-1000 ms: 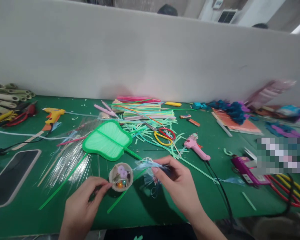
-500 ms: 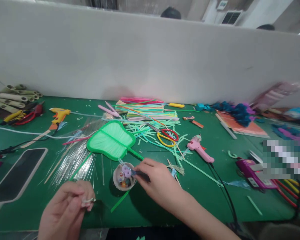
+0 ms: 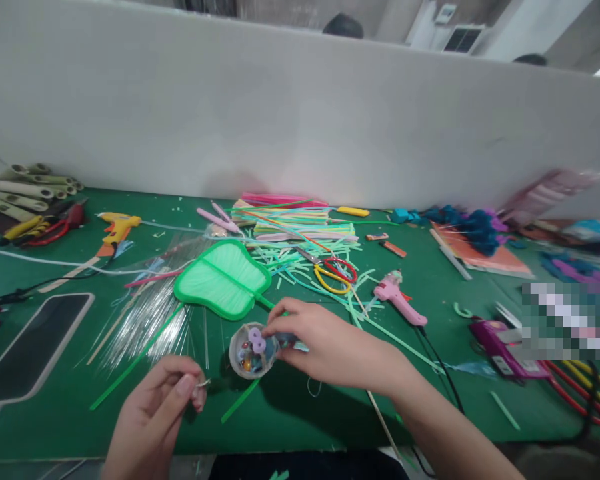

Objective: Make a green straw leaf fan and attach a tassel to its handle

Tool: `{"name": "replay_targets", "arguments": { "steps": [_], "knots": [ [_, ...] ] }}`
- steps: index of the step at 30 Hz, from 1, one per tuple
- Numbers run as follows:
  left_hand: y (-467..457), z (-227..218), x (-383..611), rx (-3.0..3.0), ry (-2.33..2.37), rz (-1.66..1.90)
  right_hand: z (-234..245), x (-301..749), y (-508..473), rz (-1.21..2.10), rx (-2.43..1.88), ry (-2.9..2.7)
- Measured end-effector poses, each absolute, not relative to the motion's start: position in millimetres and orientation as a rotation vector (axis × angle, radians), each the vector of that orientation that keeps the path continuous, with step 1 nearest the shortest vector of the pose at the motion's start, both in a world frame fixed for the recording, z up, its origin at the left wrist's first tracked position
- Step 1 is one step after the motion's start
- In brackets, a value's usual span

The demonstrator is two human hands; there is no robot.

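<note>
Near the front edge of the bench (image 3: 285,423), a bowl (image 3: 235,348) of beads (image 3: 247,364) is between the left hand (image 3: 165,403) and right hand (image 3: 325,340), probably for easy reach. The left fingers pinch a small pale piece (image 3: 203,383); the right fingers grip a bluish bundle (image 3: 286,339) at the rim, perhaps steadying the bowl too.

So the left hand (image 3: 163,407) and right hand (image 3: 325,337) are both totally bare, slim fingers, and the right forearm (image 3: 430,407) is bare too. Clothing-wise it's just plain near-black fabric (image 3: 305,467) at the lap, can't tell if trousers or apron.
</note>
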State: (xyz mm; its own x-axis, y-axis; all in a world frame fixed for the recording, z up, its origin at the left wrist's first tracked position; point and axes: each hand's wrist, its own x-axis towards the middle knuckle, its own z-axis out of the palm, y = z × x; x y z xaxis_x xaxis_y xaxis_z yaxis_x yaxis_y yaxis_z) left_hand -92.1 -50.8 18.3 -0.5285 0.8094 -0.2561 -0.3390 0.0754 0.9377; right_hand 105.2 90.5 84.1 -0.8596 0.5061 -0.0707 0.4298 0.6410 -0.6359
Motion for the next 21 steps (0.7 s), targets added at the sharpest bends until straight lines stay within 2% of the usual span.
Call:
{"name": "replay_targets", "arguments": {
  "steps": [6,9,13,17,21],
  "knots": [
    [-54.4,3.6,-109.8,0.577,1.552,1.530,86.8,122.0,93.5,1.006,-0.705,-2.692],
    [-55.8,4.2,-108.4,0.589,1.507,1.504,78.0,140.4,92.0,0.864,-0.977,-2.600],
    [-51.6,10.3,-95.0,0.569,1.432,1.562,39.5,158.7,81.1,0.650,-1.256,-2.818],
    [-46.0,9.6,-86.6,0.470,1.356,1.648,15.9,169.2,73.0,0.686,-1.246,-2.790],
    [-43.0,11.9,-84.1,0.351,1.247,1.711,35.3,173.2,72.9,0.935,-1.286,-2.309]
  ]
}}
